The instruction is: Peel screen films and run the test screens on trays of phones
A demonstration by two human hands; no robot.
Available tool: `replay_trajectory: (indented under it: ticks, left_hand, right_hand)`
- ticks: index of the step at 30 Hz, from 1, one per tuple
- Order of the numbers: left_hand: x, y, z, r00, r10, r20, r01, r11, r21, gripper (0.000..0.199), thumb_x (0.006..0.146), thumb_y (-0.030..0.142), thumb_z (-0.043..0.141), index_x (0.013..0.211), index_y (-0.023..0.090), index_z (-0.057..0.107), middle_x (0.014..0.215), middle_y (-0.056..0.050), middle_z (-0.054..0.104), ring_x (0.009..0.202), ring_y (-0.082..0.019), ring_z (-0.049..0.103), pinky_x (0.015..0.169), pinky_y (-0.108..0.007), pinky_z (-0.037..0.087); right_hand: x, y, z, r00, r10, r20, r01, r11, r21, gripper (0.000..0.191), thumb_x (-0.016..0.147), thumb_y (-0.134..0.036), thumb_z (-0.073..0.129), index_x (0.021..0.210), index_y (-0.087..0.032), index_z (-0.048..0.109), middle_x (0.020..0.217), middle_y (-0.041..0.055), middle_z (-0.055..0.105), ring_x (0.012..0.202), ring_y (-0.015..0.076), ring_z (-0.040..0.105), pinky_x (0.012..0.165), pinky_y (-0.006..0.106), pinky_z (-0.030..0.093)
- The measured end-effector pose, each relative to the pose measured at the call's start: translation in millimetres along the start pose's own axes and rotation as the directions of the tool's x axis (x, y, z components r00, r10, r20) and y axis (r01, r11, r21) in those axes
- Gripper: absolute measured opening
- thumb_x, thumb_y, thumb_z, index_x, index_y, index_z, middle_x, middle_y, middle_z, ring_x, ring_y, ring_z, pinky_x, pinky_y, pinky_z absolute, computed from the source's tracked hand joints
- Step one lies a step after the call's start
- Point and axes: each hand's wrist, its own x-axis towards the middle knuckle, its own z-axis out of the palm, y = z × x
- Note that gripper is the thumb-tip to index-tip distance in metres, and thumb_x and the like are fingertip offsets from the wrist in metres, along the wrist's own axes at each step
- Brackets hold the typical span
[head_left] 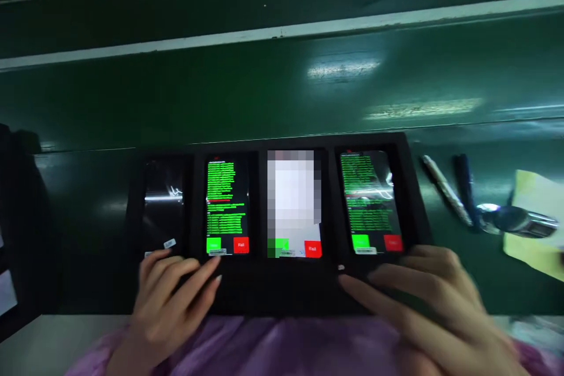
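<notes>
A black tray (282, 288) holds several phones in a row. The leftmost phone (164, 205) has a dark screen with a small label. Green text with green and red buttons shows on the second phone (227, 202) and the rightmost phone (370, 200). Between them, the third phone (294, 194) has a bright, pixelated screen and a red Fail button. My left hand (171, 294) rests with fingers spread at the tray's front edge, below the two left phones, holding nothing. Over the tray's right front, my right hand (432, 299) has its fingers stretched out, slightly blurred, below the rightmost phone.
Right of the tray lie a white pen (447, 189), a dark blue pen (465, 188) and a shiny metallic object (517, 220) on yellow paper (537, 188). A raised pale edge (282, 31) crosses the green surface behind. Dark objects stand at the far left.
</notes>
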Motion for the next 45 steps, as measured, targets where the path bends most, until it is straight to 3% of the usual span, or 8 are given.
replay_trajectory:
  ticks: [3, 8, 13, 22, 28, 31, 40, 45]
  left_hand:
    - [-15, -14, 1.1, 1.0, 0.007, -0.025, -0.005, 0.995, 0.105, 0.034, 0.089, 0.01, 0.077, 0.12, 0.022, 0.074, 0.097, -0.005, 0.064, 0.088, -0.018, 0.061, 0.099, -0.044, 0.046]
    - [-19, -16, 5.4, 0.999, 0.024, -0.029, -0.022, 0.995, 0.095, 0.033, 0.09, 0.011, 0.076, 0.122, 0.021, 0.074, 0.103, -0.006, 0.065, 0.091, -0.019, 0.064, 0.102, -0.046, 0.045]
    - [-12, -7, 1.9, 0.999, 0.017, -0.041, -0.013, 0.995, 0.102, 0.032, 0.093, 0.011, 0.074, 0.124, 0.021, 0.072, 0.102, -0.005, 0.064, 0.092, -0.017, 0.063, 0.102, -0.045, 0.043]
    - [-13, -9, 3.8, 0.998, -0.023, -0.062, 0.03, 0.993, 0.116, 0.033, 0.095, 0.016, 0.071, 0.127, 0.023, 0.071, 0.104, -0.005, 0.066, 0.094, -0.018, 0.064, 0.103, -0.045, 0.043]
    - [-11, -13, 5.2, 0.997, -0.027, -0.078, 0.035, 0.994, 0.101, 0.031, 0.096, 0.015, 0.07, 0.127, 0.021, 0.071, 0.105, -0.006, 0.064, 0.095, -0.018, 0.063, 0.103, -0.044, 0.042]
    - [-9, -15, 5.7, 0.997, -0.015, -0.075, 0.021, 0.996, 0.092, 0.031, 0.096, 0.014, 0.07, 0.127, 0.02, 0.071, 0.105, -0.006, 0.063, 0.096, -0.019, 0.062, 0.103, -0.044, 0.042]
    - [-8, -15, 5.8, 0.997, -0.01, -0.081, 0.018, 0.995, 0.101, 0.03, 0.096, 0.016, 0.07, 0.126, 0.021, 0.072, 0.105, -0.006, 0.064, 0.095, -0.018, 0.064, 0.103, -0.045, 0.044]
    - [-11, -13, 7.1, 0.997, -0.028, -0.077, 0.035, 0.995, 0.094, 0.027, 0.097, 0.017, 0.069, 0.124, 0.022, 0.073, 0.105, -0.006, 0.064, 0.095, -0.019, 0.064, 0.105, -0.046, 0.042]
  right_hand:
    - [-28, 11, -12, 0.984, 0.16, -0.077, -0.165, 0.984, -0.067, 0.046, 0.112, -0.044, 0.035, 0.153, -0.038, 0.055, 0.104, 0.0099, 0.059, 0.092, 0.0273, 0.056, 0.082, 0.046, 0.045]
    - [-40, 23, 1, 0.985, 0.167, -0.046, -0.173, 0.946, -0.276, 0.035, 0.11, -0.039, 0.045, 0.119, -0.023, 0.075, 0.116, 0.0128, 0.063, 0.094, 0.0283, 0.058, 0.078, 0.046, 0.04]
    - [-9, 7, 9, 0.984, 0.086, -0.154, -0.115, 0.974, -0.193, 0.034, 0.111, -0.037, 0.043, 0.122, -0.022, 0.072, 0.113, 0.0126, 0.065, 0.094, 0.0264, 0.058, 0.082, 0.046, 0.04]
    - [88, 15, 40, 0.991, 0.13, -0.033, -0.134, 0.936, -0.326, 0.045, 0.111, -0.05, 0.041, 0.139, -0.026, 0.067, 0.147, 0.0157, 0.06, 0.116, 0.0326, 0.056, 0.089, 0.05, 0.046]
    - [76, 13, 39, 0.997, 0.059, 0.053, -0.047, 0.98, -0.192, 0.046, 0.111, -0.05, 0.04, 0.114, -0.027, 0.079, 0.147, 0.0099, 0.063, 0.117, 0.0322, 0.057, 0.088, 0.05, 0.043]
    - [72, 11, 31, 0.998, 0.062, 0.02, -0.06, 0.994, -0.095, 0.042, 0.112, -0.047, 0.042, 0.113, -0.028, 0.079, 0.142, 0.0088, 0.066, 0.116, 0.0301, 0.057, 0.088, 0.048, 0.042]
    - [90, 19, 46, 0.994, 0.101, -0.039, -0.107, 0.966, -0.235, 0.036, 0.109, -0.047, 0.051, 0.125, -0.027, 0.075, 0.147, 0.0132, 0.062, 0.118, 0.034, 0.055, 0.09, 0.05, 0.041]
    - [78, 19, 37, 0.992, 0.092, -0.088, -0.112, 0.957, -0.268, 0.038, 0.111, -0.043, 0.045, 0.125, -0.027, 0.076, 0.146, 0.0132, 0.062, 0.117, 0.0344, 0.056, 0.09, 0.051, 0.04]
